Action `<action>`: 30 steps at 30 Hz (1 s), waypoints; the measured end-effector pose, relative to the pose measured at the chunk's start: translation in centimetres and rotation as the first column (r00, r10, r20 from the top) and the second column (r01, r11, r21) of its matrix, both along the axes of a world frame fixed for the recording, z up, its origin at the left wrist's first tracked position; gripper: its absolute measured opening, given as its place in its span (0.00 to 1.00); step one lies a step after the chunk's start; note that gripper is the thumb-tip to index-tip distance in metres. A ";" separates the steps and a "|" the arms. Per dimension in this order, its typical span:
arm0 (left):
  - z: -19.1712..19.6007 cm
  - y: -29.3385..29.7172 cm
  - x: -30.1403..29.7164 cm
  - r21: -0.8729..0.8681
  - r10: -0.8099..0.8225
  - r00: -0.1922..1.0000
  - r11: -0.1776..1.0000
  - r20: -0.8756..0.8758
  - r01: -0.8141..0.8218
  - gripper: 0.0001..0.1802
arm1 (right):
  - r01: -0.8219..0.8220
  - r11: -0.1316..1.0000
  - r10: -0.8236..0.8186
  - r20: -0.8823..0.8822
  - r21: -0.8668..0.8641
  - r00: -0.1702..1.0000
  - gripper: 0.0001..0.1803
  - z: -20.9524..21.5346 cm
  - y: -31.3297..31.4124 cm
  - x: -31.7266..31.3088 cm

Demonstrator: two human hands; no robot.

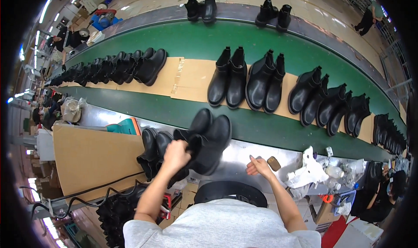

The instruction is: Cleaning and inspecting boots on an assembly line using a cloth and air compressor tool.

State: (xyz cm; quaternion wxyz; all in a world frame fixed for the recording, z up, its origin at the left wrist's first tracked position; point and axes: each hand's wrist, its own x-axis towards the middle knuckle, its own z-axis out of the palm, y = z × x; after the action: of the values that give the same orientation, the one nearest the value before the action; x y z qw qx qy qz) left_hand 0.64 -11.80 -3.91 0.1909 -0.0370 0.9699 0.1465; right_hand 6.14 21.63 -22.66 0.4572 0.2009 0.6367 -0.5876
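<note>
My left hand [176,154] is closed at the tops of a pair of black ankle boots [214,139], lifted over the metal worktop with toes pointing away from me. Part of the grip is hidden behind the boot shafts. My right hand [259,166] hovers over the worktop [241,154] with its fingers stretched out and nothing in it. Close to its fingertips lies a small brown block [274,163]. More black boots [150,145] stand just left of my left hand, partly covered by it.
Beyond the worktop runs a green conveyor belt [196,39] bearing a cardboard strip [198,78] with boots lined up at left and right. A cardboard sheet [98,156] is at the left. A white cloth [309,169] and bottles [334,171] lie right. People work at both sides.
</note>
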 end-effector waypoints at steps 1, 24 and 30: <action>0.6 -1.3 -1.9 -0.055 0.018 0.999 0.998 -0.036 -0.019 0.07 | 0.002 1.000 -0.002 0.009 -0.031 1.000 0.36 -0.2 0.2 0.0; -10.1 9.5 -34.3 0.185 0.166 0.984 0.971 -0.058 -0.153 0.16 | 0.107 0.976 -0.136 0.149 0.190 0.979 0.46 1.6 -2.0 -1.3; -4.5 5.6 -22.1 0.286 -0.035 0.905 0.943 -0.424 0.170 0.10 | 0.175 0.981 -0.187 0.174 0.078 0.967 0.45 1.3 -0.6 -0.5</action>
State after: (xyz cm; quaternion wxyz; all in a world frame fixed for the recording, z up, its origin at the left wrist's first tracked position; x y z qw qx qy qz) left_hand -21.50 -6.16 -8.39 -0.0073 0.0775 0.9527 0.2939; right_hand 5.60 20.99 -21.33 0.4510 0.3245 0.5894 -0.5864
